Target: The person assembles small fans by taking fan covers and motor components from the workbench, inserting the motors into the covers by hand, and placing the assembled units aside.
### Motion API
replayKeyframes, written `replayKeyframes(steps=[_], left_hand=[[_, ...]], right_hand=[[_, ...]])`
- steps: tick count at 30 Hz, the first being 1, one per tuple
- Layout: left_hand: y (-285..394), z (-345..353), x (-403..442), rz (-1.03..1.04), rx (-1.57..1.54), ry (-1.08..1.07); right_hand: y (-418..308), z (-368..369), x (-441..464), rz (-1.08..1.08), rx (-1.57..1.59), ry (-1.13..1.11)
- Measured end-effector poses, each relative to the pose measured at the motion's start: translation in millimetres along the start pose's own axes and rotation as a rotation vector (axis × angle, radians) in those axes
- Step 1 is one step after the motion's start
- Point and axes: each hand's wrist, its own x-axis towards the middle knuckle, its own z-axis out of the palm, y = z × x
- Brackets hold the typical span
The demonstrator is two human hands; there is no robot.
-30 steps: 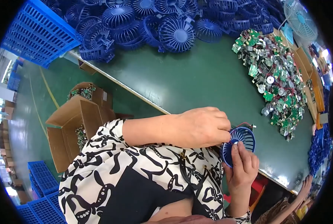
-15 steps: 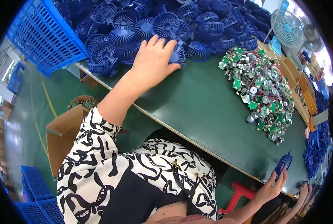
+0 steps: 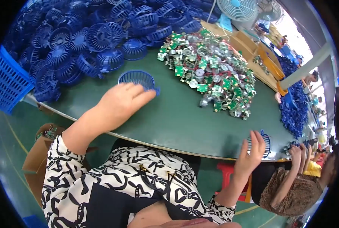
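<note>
My left hand [image 3: 118, 103] is over the green table with its fingers curled on the near rim of a blue plastic fan cage [image 3: 136, 77]. That cage is a round, slatted cup, apart from the large pile of similar blue fan cages [image 3: 101, 36] behind it. Off to the right, near the table's front edge, my right hand [image 3: 254, 152] grips a second blue fan cage [image 3: 266, 144]; its fingers cover part of the slats. Between and beyond the hands is a heap of small motors with green circuit boards [image 3: 211, 70] and thin red wires.
A blue crate [image 3: 8, 81] stands at the table's left end, with a cardboard box [image 3: 36, 155] below. Desk fans [image 3: 238, 7] stand at the back. At right, a co-worker's hands [image 3: 298, 154] work near another blue pile [image 3: 293, 102]. A red stool [image 3: 226, 173] is under the table.
My left hand has drawn a fan cage out of the pile toward me. My view has turned right. The right hand's cage now shows its slatted side more widely.
</note>
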Motion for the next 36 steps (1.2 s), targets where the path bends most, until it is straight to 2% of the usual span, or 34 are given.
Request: replayKeyframes(steps=[2, 7, 12, 18, 24, 26, 31, 36], left_hand=[[13.2, -2.2, -1.1, 0.085, -0.116, -0.121], [37.3, 11.2, -5.9, 0.144, -0.312, 0.019], [42.4, 16.6, -16.9, 0.012, -0.313, 0.045], [47.2, 23.5, -23.9, 0.048, -0.413, 0.101], [49.3, 20.9, -23.9, 0.056, -0.519, 0.005], [48.9, 22.1, -26.0, 0.058, -0.512, 0.019], [48.1, 20.9, -28.3, 0.007, -0.486, 0.105], [49.6, 21.5, -24.7, -0.148, -0.551, 0.154]], right_hand=[[-12.6, 5.2, 18.8, -0.117, 0.093, -0.016], [-42.6, 28.8, 98.3, -0.338, 0.192, -0.068], [-51.4, 77.4, 183.6, -0.311, 0.046, -0.148], [-49.2, 117.6, 212.2, -0.386, 0.016, -0.295], [-55.0, 90.3, 207.4, -0.293, 0.243, 0.153], [-62.9, 60.0, 195.6, -0.215, 0.374, 0.179], [-49.1, 18.7, 127.0, -0.257, 0.266, 0.120], [-61.8, 29.1, 53.6, -0.231, 0.249, -0.169]])
